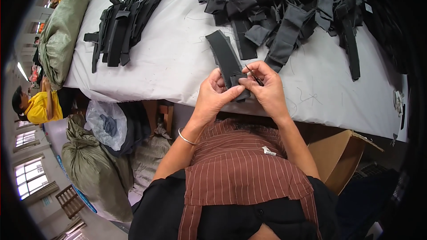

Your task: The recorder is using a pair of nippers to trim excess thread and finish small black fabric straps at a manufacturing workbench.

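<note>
Just over the table's near edge, my left hand [216, 94] is closed on the lower end of a black fabric strip [225, 56], with the thumb lying across it. The strip's far end slants up and left over the white table cover. My right hand [267, 90] is closed on small dark pointed thread snips [254, 75]. Their tip points up and left between thumb and fingers, beside the strip's lower end. Right fingertips meet the strip there; whether the blades are on a thread is too small to tell.
A heap of black fabric strips [284, 22] covers the table's far right. Stacked strips [120, 29] lie at left on the white cover [178, 66]. Green sacks [91, 169] and a clear bag [106, 124] stand left below; a cardboard box [340, 158] is right. A person in yellow [43, 106] sits far left.
</note>
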{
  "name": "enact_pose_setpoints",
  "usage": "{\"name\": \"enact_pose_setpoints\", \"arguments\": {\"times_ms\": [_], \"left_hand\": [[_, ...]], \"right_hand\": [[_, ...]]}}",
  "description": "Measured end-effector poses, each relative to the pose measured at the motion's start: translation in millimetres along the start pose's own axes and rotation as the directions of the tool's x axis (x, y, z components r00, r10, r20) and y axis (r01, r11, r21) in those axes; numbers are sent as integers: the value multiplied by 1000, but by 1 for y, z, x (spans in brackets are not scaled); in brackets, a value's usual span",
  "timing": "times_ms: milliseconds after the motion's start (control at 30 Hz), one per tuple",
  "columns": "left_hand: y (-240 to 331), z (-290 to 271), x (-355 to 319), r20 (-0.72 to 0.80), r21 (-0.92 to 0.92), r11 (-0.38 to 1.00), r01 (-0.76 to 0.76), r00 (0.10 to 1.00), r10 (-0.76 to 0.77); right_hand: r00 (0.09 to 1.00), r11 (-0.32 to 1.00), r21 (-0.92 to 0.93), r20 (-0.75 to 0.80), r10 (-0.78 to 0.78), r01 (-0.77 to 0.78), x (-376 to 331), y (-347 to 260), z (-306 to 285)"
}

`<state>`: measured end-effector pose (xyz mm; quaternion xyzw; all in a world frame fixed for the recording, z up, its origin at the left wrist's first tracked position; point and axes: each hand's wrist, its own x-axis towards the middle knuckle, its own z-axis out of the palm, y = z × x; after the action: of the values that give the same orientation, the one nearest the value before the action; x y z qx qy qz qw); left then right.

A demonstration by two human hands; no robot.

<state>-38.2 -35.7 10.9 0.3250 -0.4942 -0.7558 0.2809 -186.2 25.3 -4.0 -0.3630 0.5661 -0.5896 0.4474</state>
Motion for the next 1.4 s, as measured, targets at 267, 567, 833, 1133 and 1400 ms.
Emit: {"name": "enact_pose_setpoints", "arguments": {"times_ms": [267, 567, 833, 1133, 1400], "left_hand": [[0, -6, 3, -96, -185, 982, 27, 994, -46], [-2, -3, 4, -123, -207, 978, 1, 992, -28], [-4, -2, 2, -117, -183, 983, 5, 993, -27], [4, 1, 1, -129, -211, 977, 25, 990, -53], [10, 0, -1, -130, -137, 990, 24, 991, -42]], "right_hand": [[970, 863, -457, 2, -243, 217, -22, -22, -14], [847, 583, -655, 177, -501, 482, -23, -23, -5], [878, 637, -639, 136, -459, 431, -25, -21, -8], [887, 640, -651, 116, -447, 408, -24, -22, -19], [902, 769, -477, 152, -404, 425, -18, -28, -11]]}}
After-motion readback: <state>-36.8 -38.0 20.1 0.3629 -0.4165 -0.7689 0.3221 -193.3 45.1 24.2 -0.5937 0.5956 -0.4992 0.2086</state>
